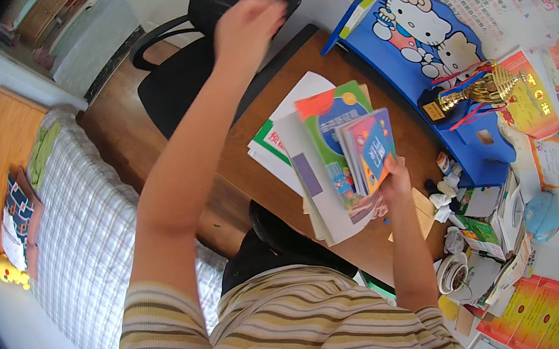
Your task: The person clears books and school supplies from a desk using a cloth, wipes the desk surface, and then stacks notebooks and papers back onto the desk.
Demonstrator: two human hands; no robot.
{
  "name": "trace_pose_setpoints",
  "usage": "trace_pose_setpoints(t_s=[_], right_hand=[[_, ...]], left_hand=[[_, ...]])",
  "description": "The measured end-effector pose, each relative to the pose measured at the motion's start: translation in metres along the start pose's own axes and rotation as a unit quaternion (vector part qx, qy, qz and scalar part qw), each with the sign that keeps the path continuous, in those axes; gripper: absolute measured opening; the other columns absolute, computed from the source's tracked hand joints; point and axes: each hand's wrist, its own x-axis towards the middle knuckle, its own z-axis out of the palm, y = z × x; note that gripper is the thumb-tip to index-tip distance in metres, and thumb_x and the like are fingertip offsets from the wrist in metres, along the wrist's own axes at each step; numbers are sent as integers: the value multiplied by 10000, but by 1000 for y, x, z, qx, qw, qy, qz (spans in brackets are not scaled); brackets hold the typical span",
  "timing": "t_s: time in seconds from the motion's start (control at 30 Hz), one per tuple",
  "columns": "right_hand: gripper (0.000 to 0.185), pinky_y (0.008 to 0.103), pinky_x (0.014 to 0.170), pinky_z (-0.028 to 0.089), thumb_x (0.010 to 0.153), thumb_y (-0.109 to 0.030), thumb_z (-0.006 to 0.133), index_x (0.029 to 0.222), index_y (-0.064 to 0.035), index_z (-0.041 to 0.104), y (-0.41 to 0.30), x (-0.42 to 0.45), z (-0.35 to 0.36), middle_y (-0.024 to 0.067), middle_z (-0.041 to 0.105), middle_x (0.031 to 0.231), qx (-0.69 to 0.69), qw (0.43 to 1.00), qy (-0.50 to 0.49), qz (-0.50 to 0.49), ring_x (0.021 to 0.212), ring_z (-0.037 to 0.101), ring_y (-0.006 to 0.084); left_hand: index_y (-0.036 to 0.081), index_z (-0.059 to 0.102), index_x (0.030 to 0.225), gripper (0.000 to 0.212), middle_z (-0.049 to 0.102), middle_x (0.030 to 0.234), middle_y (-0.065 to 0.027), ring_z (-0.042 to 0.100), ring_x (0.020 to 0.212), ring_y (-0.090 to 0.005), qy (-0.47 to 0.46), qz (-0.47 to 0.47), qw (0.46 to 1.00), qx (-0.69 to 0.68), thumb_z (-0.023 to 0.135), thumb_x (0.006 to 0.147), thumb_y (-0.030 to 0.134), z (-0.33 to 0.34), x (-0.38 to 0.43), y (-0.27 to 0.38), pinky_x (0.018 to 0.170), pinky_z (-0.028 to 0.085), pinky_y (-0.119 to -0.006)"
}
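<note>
My right hand (394, 181) grips the lower right edge of a stack of books and booklets, held over the brown desk. On top of the stack lies a bundle of small colourful booklets (375, 147). Beneath it are a green and orange book (330, 135) and larger white books or sheets (306, 171). My left hand (250, 23) is raised at the far side, in front of the black chair. It is blurred, with the fingers partly curled, and I see no object in it. A white sheet with a green border (270, 141) lies on the desk (240, 161) beyond the stack.
A blue cartoon-cat desk shelf (393, 65) carries a gold trophy (482, 90). Crumpled tissues (442, 208), a white cup (452, 273) and piled books (500, 218) line the desk's right side. A black office chair (175, 82) and a checked bed (85, 202) are to the left.
</note>
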Motion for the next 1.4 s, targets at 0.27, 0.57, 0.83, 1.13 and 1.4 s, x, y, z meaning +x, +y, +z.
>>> trace_pose_setpoints(t_s=[0.27, 0.57, 0.83, 1.13, 1.4], right_hand=[[342, 298, 860, 491, 899, -259, 561, 1191, -102, 480, 31, -28, 53, 18, 576, 1115, 164, 974, -44, -151, 1002, 575, 146], [491, 264, 862, 474, 900, -385, 530, 1246, -45, 456, 9, -26, 101, 56, 550, 1140, -35, 964, 13, -263, 1027, 553, 150], [498, 280, 875, 470, 892, -372, 537, 1256, -43, 453, 5, -46, 94, 63, 548, 1156, -81, 957, 27, -277, 1040, 551, 164], [507, 298, 889, 465, 883, -358, 546, 1267, -41, 449, -1, -71, 78, 72, 546, 1173, -102, 959, 43, -261, 1055, 549, 179], [517, 314, 901, 460, 875, -345, 554, 1277, -40, 445, 8, -70, 72, 79, 544, 1189, -77, 965, 57, -242, 1068, 547, 193]], left_hand=[[137, 97, 1476, 1026, 345, 1407, -206, 328, 1310, -282, -157, -319, 883, -305, 663, 744, 580, 4, -194, -35, 989, 370, -444], [94, 453, 1318, 760, 180, 1479, -152, 258, 1352, -277, -80, -159, 977, -120, 827, 672, 230, 15, -177, 13, 1032, 365, -430], [105, 311, 1398, 858, -5, 1526, -139, 368, 1300, -279, -98, -183, 940, -270, 796, 693, 168, 36, -182, 44, 1016, 391, -379], [68, 333, 1393, 665, -3, 1530, -124, 414, 1271, -223, -126, -142, 943, -273, 594, 794, -56, 55, -191, 48, 996, 396, -329], [-12, 536, 1229, 403, 463, 1286, -98, 491, 1162, -194, -179, -191, 955, -140, 558, 829, -58, 34, -191, 44, 978, 385, -299]])
